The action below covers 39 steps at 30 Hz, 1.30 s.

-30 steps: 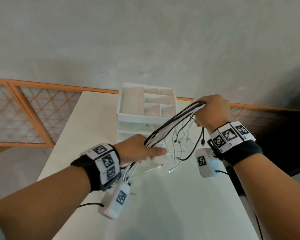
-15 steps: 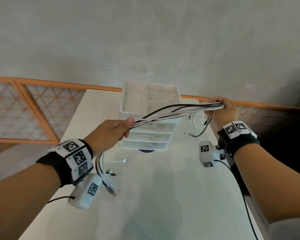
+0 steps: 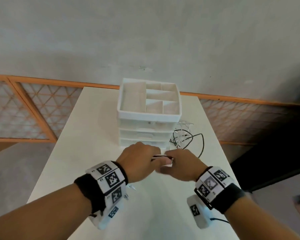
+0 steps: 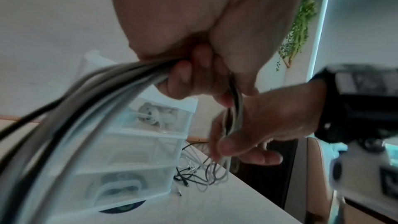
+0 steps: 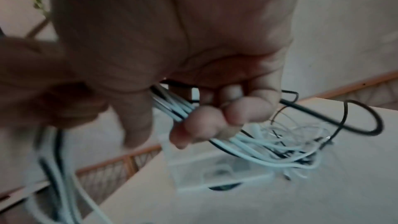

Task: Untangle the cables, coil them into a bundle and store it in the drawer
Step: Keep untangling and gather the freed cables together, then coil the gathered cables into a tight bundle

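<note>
- Since half a second ago, the two hands have been brought together low over the white desk, where earlier they were held wide apart with the cables stretched between them.
- The bundle of black and white cables is gripped by the left hand, fingers curled round it, the strands trailing down past the wrist.
- The same bundle is held in the curled fingers of the right hand, which is seen just beside the left.
- Loose cable ends are left lying in a tangle on the desk, just right of the white plastic drawer unit.
- The unit's three translucent drawers are shown closed, with a divided open tray on top.
</note>
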{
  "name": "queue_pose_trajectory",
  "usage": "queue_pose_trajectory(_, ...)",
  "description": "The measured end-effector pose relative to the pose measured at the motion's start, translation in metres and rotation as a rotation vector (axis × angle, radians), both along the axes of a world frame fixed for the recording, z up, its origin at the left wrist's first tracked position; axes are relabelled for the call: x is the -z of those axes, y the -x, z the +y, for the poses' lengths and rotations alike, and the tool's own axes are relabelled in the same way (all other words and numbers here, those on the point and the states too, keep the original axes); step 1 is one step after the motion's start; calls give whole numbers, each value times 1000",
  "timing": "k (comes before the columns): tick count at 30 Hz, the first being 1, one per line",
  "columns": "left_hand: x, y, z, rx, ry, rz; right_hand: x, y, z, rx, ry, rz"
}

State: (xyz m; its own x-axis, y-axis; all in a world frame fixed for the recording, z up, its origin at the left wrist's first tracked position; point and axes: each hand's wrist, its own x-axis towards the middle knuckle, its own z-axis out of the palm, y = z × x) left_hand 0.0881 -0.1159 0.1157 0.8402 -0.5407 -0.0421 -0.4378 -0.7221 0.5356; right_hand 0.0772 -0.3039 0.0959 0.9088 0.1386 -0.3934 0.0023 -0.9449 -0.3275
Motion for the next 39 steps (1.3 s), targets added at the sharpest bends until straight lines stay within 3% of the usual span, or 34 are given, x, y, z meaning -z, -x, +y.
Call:
queue_pose_trajectory(3, 11, -8, 18, 57, -29, 175, 18, -14, -25, 223, 29, -41)
queue_pose_trajectory(8, 50, -11, 54, -66, -1, 367, 25, -29, -53, 393, -10, -96)
queue_pose_trajectory(14, 68, -7, 89, -151, -88, 366, 35, -5, -50, 664, -376, -378)
queue_pose_trajectory(16, 71, -6, 98, -154, -118, 303, 58, 13, -47, 650, -370, -304)
queue_pose_trajectory(20, 75, 0, 102, -97, -134, 315, 109, 49, -53, 572, -133, 1)
queue_pose_trajectory(24, 74, 9, 88, -73, -185, 340, 109, 67, -47, 541, 39, 228)
queue_pose_trajectory(26, 71, 13, 82, -75, -220, 313, 88, 65, -33, 520, 80, 127)
queue_pose_trajectory(28, 69, 18, 75, -56, -223, 279, 61, 65, -8, 454, -96, -55)
queue_pose_trajectory(30, 62, 22, 67, -35, -177, 268, 35, 66, 30, 313, -279, -86)
queue_pose_trajectory(32, 52, 27, 62, -19, -92, 268, 31, 70, 63, 195, -293, -71)
queue_pose_trajectory(36, 49, 32, 77, -30, -21, 267, 52, 74, 83, 343, -335, -265)
queue_pose_trajectory(39, 68, 40, 100, 24, -225, 238, 66, 86, 81, 459, -454, -321)
